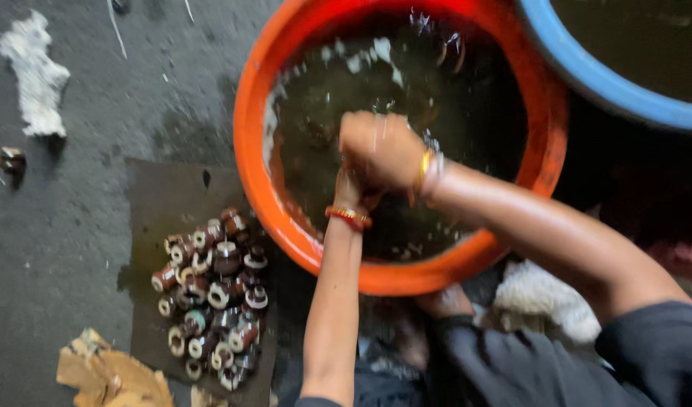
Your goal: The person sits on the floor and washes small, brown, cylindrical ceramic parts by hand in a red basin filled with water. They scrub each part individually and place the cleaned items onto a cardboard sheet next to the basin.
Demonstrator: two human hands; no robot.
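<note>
Two hands over the orange tub (255,98) | right hand (380,149) fisted, contents hidden from me | left hand (351,188) beneath it, grip unclear | brown spools (210,294) piled left of tub.

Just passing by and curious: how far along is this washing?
Done, it seems: a pile of brown and white spools lies on a dark mat beside the orange tub. In hand: the right hand and left hand are together over the murky water, the left mostly hidden; what they hold is hidden. What is left in the tub cannot be seen.
</note>
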